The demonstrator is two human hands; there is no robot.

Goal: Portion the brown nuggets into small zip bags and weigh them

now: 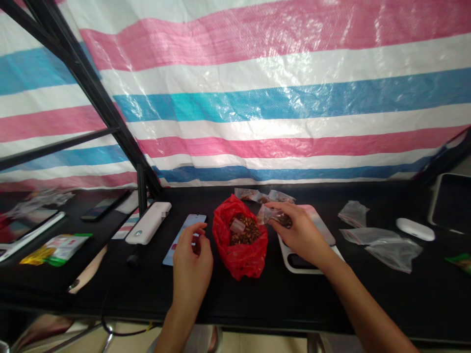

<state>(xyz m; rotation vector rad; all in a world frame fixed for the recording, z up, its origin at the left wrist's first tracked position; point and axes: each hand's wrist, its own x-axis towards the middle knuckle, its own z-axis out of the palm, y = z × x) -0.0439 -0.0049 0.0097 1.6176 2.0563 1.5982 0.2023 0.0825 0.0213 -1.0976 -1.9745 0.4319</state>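
My right hand [296, 228] grips a small clear zip bag [268, 214] with dark brown contents, above a white kitchen scale [294, 264]. Left of it, an open red plastic bag [243, 267] holds many small brown, seed-like pieces [250, 230] and a scrap of clear plastic. Over the near end of a lit phone [191, 221] hovers my left hand [193, 257], its fingers loosely curved with a gap to the thumb and nothing visible in them. Several small filled zip bags [246, 194] lie behind the red bag.
Flat clear zip bags [393, 247] lie right of the scale, beside a white oval case [415, 229]. A white power bank [149, 223] lies left of the phone. Further left are another person's hand [91, 269] and a black frame post [142, 186]. Striped sheeting [279, 108] hangs behind.
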